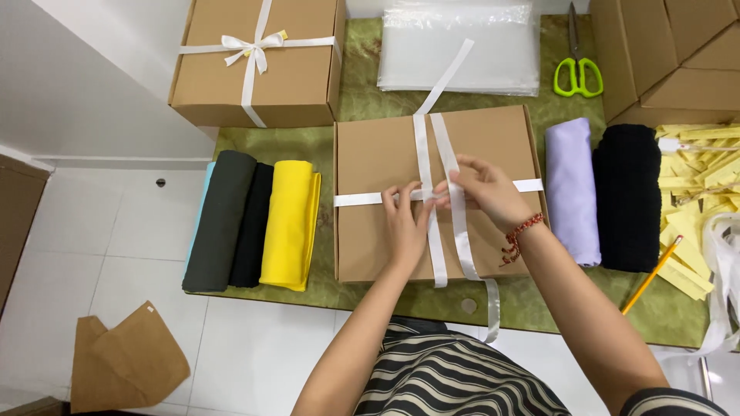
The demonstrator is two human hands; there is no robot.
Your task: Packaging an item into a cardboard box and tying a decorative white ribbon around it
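Down at the table's edge, well off to the left of where the hands meet, a brown paper scrap (pixel 127 358) lies on the white floor, and on the green table cover (pixel 362 115) above it sits a row of rolled cloths: a dark grey roll (pixel 218 221), a black roll (pixel 252 225) touching it, and a yellow roll (pixel 289 225) just beside that. Behind them, up and to the left of the grip, stands a finished cardboard box (pixel 258 62) tied with a white bow. Nearer in, the open-topped work is a flat brown box (pixel 370 231) with white ribbon (pixel 462 239) crossed over its lid. The left hand (pixel 406 219) rests on the lid with its fingers curled down onto the ribbon at the crossing, pinching it where the bands meet. Touching it on the right, the right hand (pixel 484 189) has finger and thumb closed on the same ribbon right at the crossing; a red bead bracelet (pixel 520 231) hangs at that wrist. From the grip, two bands run down over the near edge of the box, one trailing off the table, another runs up and away over a stack of clear plastic bags (pixel 459 46). Right of the hands lie a lilac roll (pixel 572 189) and a black knitted roll (pixel 628 196) side by side, green-handled scissors (pixel 578 73) beyond them, then yellow paper strips (pixel 697 200) and a yellow pencil (pixel 652 275) far right.
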